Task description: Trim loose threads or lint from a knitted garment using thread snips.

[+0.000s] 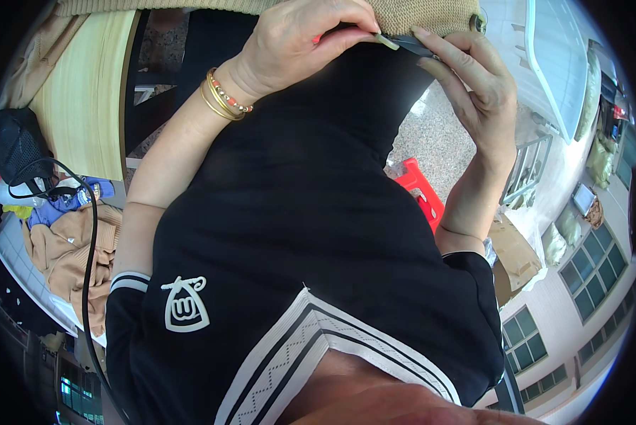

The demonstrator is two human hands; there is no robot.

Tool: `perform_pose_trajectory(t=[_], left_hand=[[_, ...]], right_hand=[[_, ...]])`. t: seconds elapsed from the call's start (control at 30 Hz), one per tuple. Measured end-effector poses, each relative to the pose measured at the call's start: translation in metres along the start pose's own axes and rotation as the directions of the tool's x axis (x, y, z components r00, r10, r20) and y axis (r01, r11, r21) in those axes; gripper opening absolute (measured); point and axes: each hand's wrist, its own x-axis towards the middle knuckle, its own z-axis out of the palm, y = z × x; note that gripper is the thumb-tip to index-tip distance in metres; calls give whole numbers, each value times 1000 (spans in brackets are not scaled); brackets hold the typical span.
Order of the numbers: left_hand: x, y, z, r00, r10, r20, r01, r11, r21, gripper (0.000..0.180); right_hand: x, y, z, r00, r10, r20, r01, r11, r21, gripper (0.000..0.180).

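Note:
At the top of the head view, a tan knitted garment (431,14) lies across my lap, with a round dark button at its right edge. My left hand (296,39), with bracelets on its wrist, pinches a small pale strip (386,42) just below the knit's edge. From the right, my right hand (477,78) closes thumb and fingers on a slim dark grey piece (413,47), whose kind I cannot make out. Its tip meets or nearly meets the pale strip. Both hands are close together, right beside the garment's edge.
A light wood tabletop (84,92) stands at the left, with a black mesh-covered object (20,145) and a cable near it. Tan knitwear (77,248) is piled below. To the right are a red plastic stool (420,188), a cardboard box (513,255) and a white-rimmed clear bin (555,71).

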Motion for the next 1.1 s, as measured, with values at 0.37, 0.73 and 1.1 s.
perform_pose_trajectory(t=[0.37, 0.73, 1.1], left_hand=[[1, 1, 0, 999, 37, 39, -40, 996, 79, 22], [1, -2, 0, 998, 61, 24, -63, 994, 92, 23], [47, 53, -50, 750, -602, 275, 632, 775, -25, 19]], right_hand=[[2, -5, 4, 999, -39, -21, 36, 991, -128, 36], [0, -4, 11, 992, -39, -124, 28, 995, -94, 34], [-44, 19, 9, 809, 284, -514, -149, 946, 288, 37]])
